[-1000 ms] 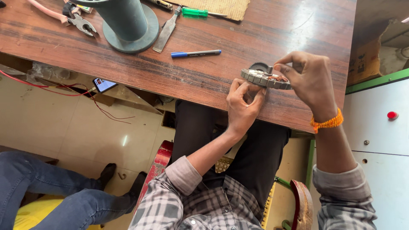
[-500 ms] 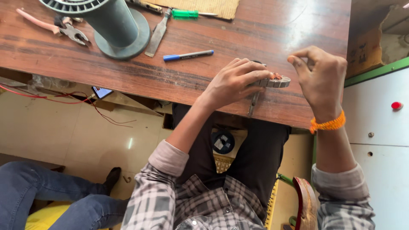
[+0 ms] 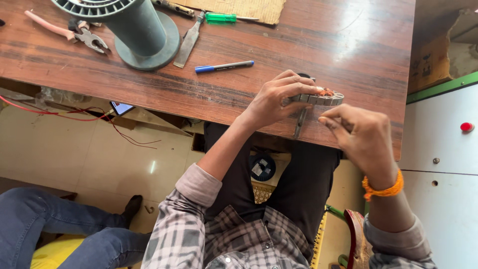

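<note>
A round metal ring with copper-coloured windings [image 3: 323, 97] lies near the front edge of the wooden table [image 3: 348, 45]. My left hand [image 3: 273, 100] grips it from the left, fingers over its top. My right hand [image 3: 359, 133] hovers just below and right of the ring, fingertips pinched together with nothing visible between them. A slim metal tool [image 3: 300, 123] lies on the table under the ring, between my two hands.
On the far left of the table stand a grey-green spool [image 3: 137, 31], pliers [image 3: 79, 34], a flat chisel [image 3: 188, 44], a blue pen [image 3: 224, 66] and a green screwdriver [image 3: 221, 18]. Another person's legs in jeans [image 3: 55, 226] are at lower left. A white cabinet [image 3: 443, 149] is on the right.
My left hand has come up over the ring and taken hold of it. My right hand has let go of the ring and drawn back towards me.
</note>
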